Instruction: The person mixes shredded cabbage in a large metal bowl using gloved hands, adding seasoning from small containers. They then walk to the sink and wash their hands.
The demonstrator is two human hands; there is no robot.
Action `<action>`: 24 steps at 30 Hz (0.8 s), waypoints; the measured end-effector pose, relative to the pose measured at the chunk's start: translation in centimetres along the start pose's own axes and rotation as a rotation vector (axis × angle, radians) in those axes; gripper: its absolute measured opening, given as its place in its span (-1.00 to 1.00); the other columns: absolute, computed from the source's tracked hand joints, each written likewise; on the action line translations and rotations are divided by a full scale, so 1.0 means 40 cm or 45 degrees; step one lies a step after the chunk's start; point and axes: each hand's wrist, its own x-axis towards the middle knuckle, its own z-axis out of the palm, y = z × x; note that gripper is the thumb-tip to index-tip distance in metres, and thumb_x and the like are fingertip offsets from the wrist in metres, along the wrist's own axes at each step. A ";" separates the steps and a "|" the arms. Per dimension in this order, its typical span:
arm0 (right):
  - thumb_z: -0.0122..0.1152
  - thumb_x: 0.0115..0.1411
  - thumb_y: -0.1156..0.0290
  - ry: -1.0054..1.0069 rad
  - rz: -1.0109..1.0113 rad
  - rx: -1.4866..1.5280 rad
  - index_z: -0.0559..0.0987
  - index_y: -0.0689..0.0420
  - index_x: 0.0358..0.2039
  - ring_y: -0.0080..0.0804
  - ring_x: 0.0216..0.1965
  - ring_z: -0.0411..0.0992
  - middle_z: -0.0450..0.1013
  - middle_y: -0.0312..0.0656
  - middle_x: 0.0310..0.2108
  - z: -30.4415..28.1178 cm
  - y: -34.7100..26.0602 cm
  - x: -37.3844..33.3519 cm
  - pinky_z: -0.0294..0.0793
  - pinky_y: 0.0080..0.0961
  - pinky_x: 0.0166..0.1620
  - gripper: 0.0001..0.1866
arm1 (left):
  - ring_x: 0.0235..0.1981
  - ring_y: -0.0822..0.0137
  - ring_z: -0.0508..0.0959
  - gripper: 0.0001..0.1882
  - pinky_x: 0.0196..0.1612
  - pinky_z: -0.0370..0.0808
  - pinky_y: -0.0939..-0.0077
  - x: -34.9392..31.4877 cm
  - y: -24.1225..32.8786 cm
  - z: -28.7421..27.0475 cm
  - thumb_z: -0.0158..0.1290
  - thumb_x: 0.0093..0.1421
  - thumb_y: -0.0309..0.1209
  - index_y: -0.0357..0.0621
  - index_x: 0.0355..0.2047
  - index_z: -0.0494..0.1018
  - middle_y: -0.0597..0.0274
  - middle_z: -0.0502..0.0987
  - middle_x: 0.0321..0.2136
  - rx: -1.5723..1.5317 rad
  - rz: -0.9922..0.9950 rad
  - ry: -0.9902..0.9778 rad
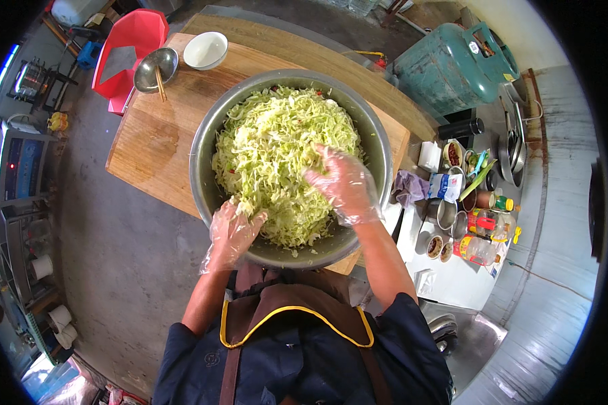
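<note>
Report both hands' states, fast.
Clear-plastic-gloved left hand: partly curled at the pale-green shredded cabbage; grip cannot be told.
Clear-plastic-gloved right hand: partly curled on the cabbage; grip cannot be told.

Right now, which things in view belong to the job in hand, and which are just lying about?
In use:
- left hand and right hand, both in clear gloves, in the greens
- shredded pale-green vegetable
- metal basin
- wooden board under it

Apparently lying about:
- white bowl
- small metal bowl, chopsticks in it
- green gas cylinder
- purple cloth
</note>
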 end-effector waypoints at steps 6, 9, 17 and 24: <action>0.39 0.02 0.19 -0.001 -0.064 -0.145 0.34 0.29 0.18 -0.10 -0.20 0.52 0.51 0.02 -0.18 0.250 0.099 -0.005 0.51 -0.29 -0.11 -0.23 | -0.04 -0.08 0.49 -0.55 0.02 0.43 0.14 -0.035 0.014 0.007 0.15 0.16 -0.15 -0.25 -0.08 0.52 -0.09 0.51 -0.06 -0.057 -0.126 0.030; 0.37 0.02 0.36 -0.257 0.349 0.621 0.31 0.27 0.21 -0.18 -0.17 0.54 0.52 -0.01 -0.15 0.284 0.131 0.019 0.53 -0.35 -0.11 -0.26 | -0.11 -0.09 0.51 -0.64 -0.04 0.45 0.11 -0.036 0.011 0.012 0.18 0.10 -0.27 -0.23 -0.15 0.52 -0.03 0.56 -0.18 -0.200 -0.049 0.175; 0.34 0.06 0.59 -0.315 0.699 1.785 0.14 0.35 0.30 -0.18 0.02 0.48 0.42 0.10 0.06 0.091 0.005 -0.040 0.44 -0.40 0.14 -0.18 | -0.16 -0.05 0.56 -0.72 -0.09 0.49 0.22 -0.035 0.006 -0.021 0.20 0.15 -0.33 -0.28 -0.23 0.53 -0.05 0.58 -0.22 -0.283 -0.025 0.259; 0.25 0.15 0.55 -0.368 0.157 2.092 0.28 0.16 0.24 -0.10 0.19 0.34 0.33 -0.02 0.19 0.032 -0.013 -0.114 0.42 -0.10 0.19 -0.36 | -0.13 -0.04 0.53 -0.69 -0.07 0.47 0.18 -0.033 0.000 -0.009 0.19 0.14 -0.33 -0.27 -0.17 0.51 -0.01 0.56 -0.20 -0.360 -0.054 0.235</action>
